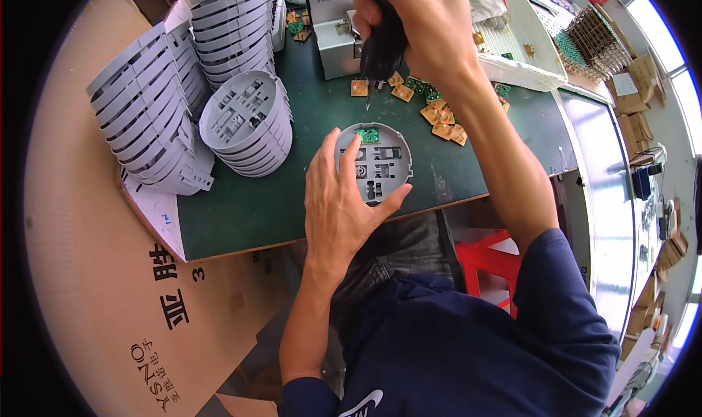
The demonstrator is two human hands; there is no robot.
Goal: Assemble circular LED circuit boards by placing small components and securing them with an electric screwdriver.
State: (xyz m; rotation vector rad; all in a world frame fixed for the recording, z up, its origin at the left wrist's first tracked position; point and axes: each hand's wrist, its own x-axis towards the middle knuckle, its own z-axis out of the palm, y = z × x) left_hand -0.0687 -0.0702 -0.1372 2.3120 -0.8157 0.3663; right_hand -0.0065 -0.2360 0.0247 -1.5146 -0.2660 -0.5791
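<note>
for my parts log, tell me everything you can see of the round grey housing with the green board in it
The round grey housing is a shallow dish, apparently plastic, with a raised rim, edge tabs and rectangular cutouts in its floor. It lies open side up on the green tabletop. A green board sits near its far rim. The left grip spans it, touching its left and lower right edges.

Left hand (335, 190) spans the round grey plastic housing (374, 162) near the front edge of the green workbench (252, 216), index fingertip (355, 142) at a green circuit board (370, 135). Right hand (431, 33) grips a black power screwdriver (384, 51), bit (368, 101) pointing down. Stacked grey housings (246, 135) stand toward the workbench's left edge.
</note>
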